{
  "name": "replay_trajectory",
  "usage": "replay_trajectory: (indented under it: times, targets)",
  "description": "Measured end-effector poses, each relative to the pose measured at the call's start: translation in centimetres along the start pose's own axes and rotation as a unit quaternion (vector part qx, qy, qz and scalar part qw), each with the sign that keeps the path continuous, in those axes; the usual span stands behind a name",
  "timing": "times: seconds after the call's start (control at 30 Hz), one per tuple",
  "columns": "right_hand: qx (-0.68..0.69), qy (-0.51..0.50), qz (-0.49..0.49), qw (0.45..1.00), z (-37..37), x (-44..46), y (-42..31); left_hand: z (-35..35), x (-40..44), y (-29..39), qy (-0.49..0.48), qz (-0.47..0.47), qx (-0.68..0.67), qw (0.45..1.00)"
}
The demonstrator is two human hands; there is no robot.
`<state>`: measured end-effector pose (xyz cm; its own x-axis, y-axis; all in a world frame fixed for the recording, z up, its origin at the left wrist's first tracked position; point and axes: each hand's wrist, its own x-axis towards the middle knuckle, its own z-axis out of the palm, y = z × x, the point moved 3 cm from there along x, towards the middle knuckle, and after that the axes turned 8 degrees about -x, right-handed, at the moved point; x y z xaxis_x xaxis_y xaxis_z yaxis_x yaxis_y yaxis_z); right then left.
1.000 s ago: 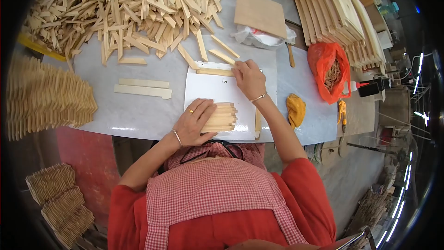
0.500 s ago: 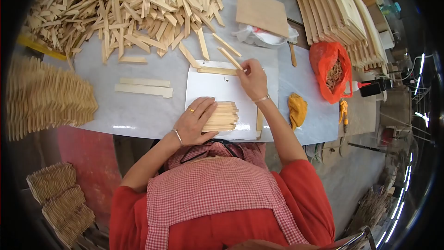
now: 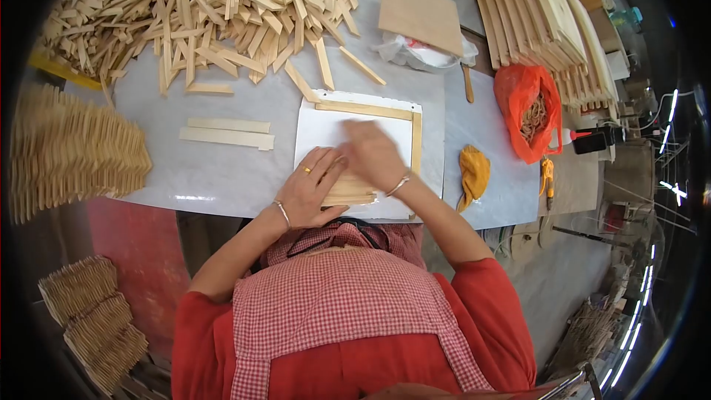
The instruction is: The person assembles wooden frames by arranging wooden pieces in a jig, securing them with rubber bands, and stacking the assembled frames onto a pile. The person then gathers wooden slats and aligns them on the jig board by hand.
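Note:
On a white board (image 3: 315,127) lies a row of short wooden sticks (image 3: 352,194), side by side. My left hand (image 3: 309,184), with a ring and a bracelet, rests on the left end of this row, its fingers wrapped over the sticks. Over the upper part of the row is my right hand (image 3: 374,154), smeared by motion; its fingers and anything between them cannot be made out. Wooden strips form an L-shaped edge (image 3: 416,141) along the top and right of the board.
A large heap of sticks (image 3: 215,7) fills the back left. Stacked sticks (image 3: 78,152) stand at the left edge, near two flat strips (image 3: 227,137). Rightward are a brown panel (image 3: 420,15), a yellow cloth (image 3: 472,174), a red bag (image 3: 522,107) and curved wooden pieces (image 3: 522,18).
My right hand has moved down and left from the board's top edge to the row of sticks. The slanted stick it held there no longer shows. My left hand has stayed on the row.

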<state>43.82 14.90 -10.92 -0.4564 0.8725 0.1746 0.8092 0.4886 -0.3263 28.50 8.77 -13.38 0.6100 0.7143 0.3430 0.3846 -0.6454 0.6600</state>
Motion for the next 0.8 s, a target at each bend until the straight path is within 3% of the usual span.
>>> replay_trajectory:
  times: [0.07, 0.17, 0.2, 0.27, 0.33, 0.43, 0.53, 0.67, 0.77, 0.8]
  targets:
    - [0.212, -0.122, -0.068, 0.967, 0.2, 1.0, -3.6, 1.4, -1.4, -1.3, -0.003, 0.001, -0.029, 1.000]
    - [0.308, -0.121, -0.010, 0.943, -1.1, 2.6, -4.5, 0.7, -0.4, -0.6, 0.006, 0.006, -0.007, 1.000]
    - [0.206, -0.019, -0.032, 0.978, -0.9, 3.2, -3.7, 0.1, 0.0, 0.0, 0.033, 0.021, 0.014, 0.999]
    - [0.130, 0.012, 0.049, 0.990, 0.1, 4.8, -1.7, -0.4, 0.3, 0.2, 0.033, 0.011, 0.015, 0.999]
    - [0.103, 0.058, 0.037, 0.992, 0.7, 6.4, -1.3, -0.6, 0.7, 0.2, 0.014, 0.013, -0.033, 0.999]
    - [-0.046, 0.099, -0.030, 0.994, 2.3, 8.5, -1.6, -0.7, 0.7, 0.3, 0.023, 0.014, -0.028, 0.999]
    - [-0.068, 0.120, -0.018, 0.990, 3.3, 9.0, -0.6, -0.8, 0.6, 0.4, 0.025, 0.013, -0.029, 0.999]
    - [0.070, 0.105, 0.048, 0.991, 0.4, 5.6, 1.4, -0.7, 0.3, 0.4, 0.023, 0.012, -0.041, 0.999]
    - [0.037, 0.121, -0.013, 0.992, -2.4, 1.5, 3.0, -1.0, 0.5, 0.7, 0.027, 0.011, -0.020, 0.999]
    - [0.017, 0.080, -0.024, 0.996, -2.8, 0.0, 3.4, -1.2, 0.6, 0.9, 0.031, 0.010, 0.005, 0.999]
